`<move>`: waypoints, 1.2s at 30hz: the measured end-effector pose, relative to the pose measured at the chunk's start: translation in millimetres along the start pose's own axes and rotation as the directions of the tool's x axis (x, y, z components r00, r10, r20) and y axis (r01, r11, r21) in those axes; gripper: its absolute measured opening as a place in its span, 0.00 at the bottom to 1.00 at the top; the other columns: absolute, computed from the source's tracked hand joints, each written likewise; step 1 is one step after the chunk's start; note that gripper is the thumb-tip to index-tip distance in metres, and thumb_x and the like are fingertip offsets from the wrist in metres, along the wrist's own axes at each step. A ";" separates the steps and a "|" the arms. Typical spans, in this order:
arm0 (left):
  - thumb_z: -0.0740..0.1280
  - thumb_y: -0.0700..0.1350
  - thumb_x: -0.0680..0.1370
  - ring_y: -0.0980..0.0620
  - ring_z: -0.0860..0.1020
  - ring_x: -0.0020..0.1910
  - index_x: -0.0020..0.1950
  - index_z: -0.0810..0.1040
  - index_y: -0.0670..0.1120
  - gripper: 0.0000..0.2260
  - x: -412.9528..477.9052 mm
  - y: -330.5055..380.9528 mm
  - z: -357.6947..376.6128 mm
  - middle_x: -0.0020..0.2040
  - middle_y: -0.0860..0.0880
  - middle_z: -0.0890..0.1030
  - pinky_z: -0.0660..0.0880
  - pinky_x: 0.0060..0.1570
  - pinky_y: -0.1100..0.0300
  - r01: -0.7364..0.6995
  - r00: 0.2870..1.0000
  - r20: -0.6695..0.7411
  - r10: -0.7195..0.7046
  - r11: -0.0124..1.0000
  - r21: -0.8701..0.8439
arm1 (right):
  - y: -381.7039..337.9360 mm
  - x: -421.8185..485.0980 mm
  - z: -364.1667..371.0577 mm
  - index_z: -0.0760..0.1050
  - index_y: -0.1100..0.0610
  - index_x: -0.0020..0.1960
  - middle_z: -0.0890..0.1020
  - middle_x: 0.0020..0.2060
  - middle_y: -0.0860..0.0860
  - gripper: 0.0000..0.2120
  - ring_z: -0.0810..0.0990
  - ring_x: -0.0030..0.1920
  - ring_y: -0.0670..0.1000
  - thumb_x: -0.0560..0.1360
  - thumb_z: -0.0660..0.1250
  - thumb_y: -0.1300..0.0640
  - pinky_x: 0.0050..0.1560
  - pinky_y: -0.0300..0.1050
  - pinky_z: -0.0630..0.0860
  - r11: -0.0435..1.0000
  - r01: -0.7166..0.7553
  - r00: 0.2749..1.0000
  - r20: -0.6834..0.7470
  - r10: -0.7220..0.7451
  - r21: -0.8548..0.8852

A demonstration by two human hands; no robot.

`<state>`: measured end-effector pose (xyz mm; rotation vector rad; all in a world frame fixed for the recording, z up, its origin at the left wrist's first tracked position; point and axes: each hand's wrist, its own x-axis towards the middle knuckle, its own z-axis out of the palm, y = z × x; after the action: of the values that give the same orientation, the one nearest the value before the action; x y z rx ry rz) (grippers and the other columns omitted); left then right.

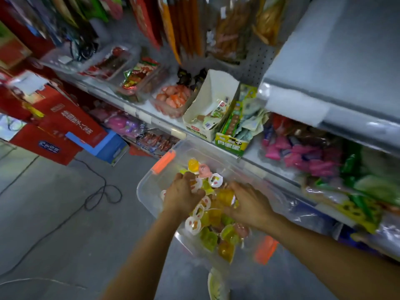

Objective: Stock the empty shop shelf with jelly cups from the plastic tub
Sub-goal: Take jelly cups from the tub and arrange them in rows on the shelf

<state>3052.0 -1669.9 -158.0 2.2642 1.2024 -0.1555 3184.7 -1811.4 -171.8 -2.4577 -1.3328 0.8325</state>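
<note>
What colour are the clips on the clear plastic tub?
Orange clips, best seen in head view.

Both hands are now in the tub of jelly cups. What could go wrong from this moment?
1. The left hand and right hand dig among loose jelly cups; a big handful may slip and drop on the way up to the empty shelf.
2. What supports the plastic tub is not visible; pressing down could tip it.
3. The black cable on the floor could catch a foot.
</note>
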 end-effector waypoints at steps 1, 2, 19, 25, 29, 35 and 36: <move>0.70 0.54 0.74 0.43 0.76 0.60 0.67 0.74 0.49 0.23 -16.7 18.7 -3.8 0.62 0.46 0.76 0.72 0.57 0.54 -0.024 1.000 -0.009 0.024 0.999 -0.025 | 6.1 -19.0 -13.6 0.65 0.48 0.64 0.79 0.56 0.48 0.31 0.77 0.56 0.54 0.69 0.64 0.31 0.46 0.48 0.75 1.000 -0.014 0.999 -0.040 0.015 0.025; 0.70 0.53 0.74 0.44 0.77 0.59 0.67 0.76 0.49 0.22 -33.0 36.8 -5.7 0.61 0.46 0.78 0.73 0.57 0.55 -0.046 0.999 -0.017 0.045 0.997 -0.061 | 13.3 -37.9 -26.9 0.64 0.49 0.58 0.80 0.50 0.47 0.28 0.79 0.52 0.53 0.68 0.64 0.31 0.42 0.46 0.72 0.998 -0.028 0.997 -0.073 0.031 0.047; 0.77 0.53 0.69 0.60 0.80 0.47 0.56 0.84 0.54 0.16 -306.4 354.4 -10.2 0.47 0.57 0.83 0.70 0.43 0.70 -0.548 0.833 -0.170 0.527 0.829 -0.115 | 173.8 -419.7 -255.3 0.71 0.44 0.58 0.79 0.52 0.46 0.18 0.78 0.48 0.47 0.70 0.72 0.49 0.45 0.42 0.76 0.985 0.092 0.834 -0.552 0.006 0.149; 0.76 0.53 0.70 0.58 0.80 0.47 0.53 0.84 0.55 0.13 -363.1 445.9 -24.0 0.49 0.56 0.82 0.77 0.50 0.61 -0.701 0.707 -0.250 0.662 0.704 -0.117 | 205.5 -507.1 -319.5 0.77 0.45 0.50 0.80 0.46 0.41 0.12 0.77 0.45 0.43 0.69 0.74 0.46 0.45 0.44 0.77 0.981 0.108 0.733 -0.679 0.032 0.163; 0.75 0.54 0.70 0.59 0.79 0.45 0.51 0.84 0.56 0.11 -388.0 494.7 -46.4 0.44 0.58 0.82 0.75 0.45 0.62 -0.771 0.622 -0.321 0.714 0.629 -0.095 | 213.6 -538.8 -358.3 0.79 0.44 0.46 0.82 0.40 0.40 0.11 0.79 0.40 0.39 0.66 0.74 0.46 0.41 0.40 0.77 0.955 0.170 0.662 -0.746 0.071 0.242; 0.75 0.53 0.70 0.63 0.75 0.34 0.43 0.83 0.57 0.04 -392.7 551.1 -89.0 0.36 0.58 0.80 0.68 0.36 0.66 -0.843 0.525 -0.415 0.743 0.522 -0.133 | 208.5 -552.5 -415.6 0.81 0.51 0.45 0.79 0.32 0.43 0.08 0.75 0.30 0.38 0.68 0.77 0.54 0.31 0.29 0.68 0.913 0.311 0.524 -0.849 0.066 0.263; 0.76 0.52 0.70 0.63 0.74 0.33 0.43 0.83 0.57 0.04 -390.8 558.8 -96.0 0.36 0.58 0.80 0.69 0.36 0.64 -0.852 0.511 -0.427 0.746 0.505 -0.137 | 208.2 -550.9 -425.3 0.81 0.52 0.44 0.79 0.31 0.44 0.08 0.74 0.29 0.38 0.68 0.77 0.55 0.31 0.29 0.68 0.907 0.328 0.500 -0.863 0.070 0.264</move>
<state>3249.3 -2147.0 297.6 2.3267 0.1078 0.7605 3339.8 -2352.7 287.3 -1.8977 -0.8049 -0.2215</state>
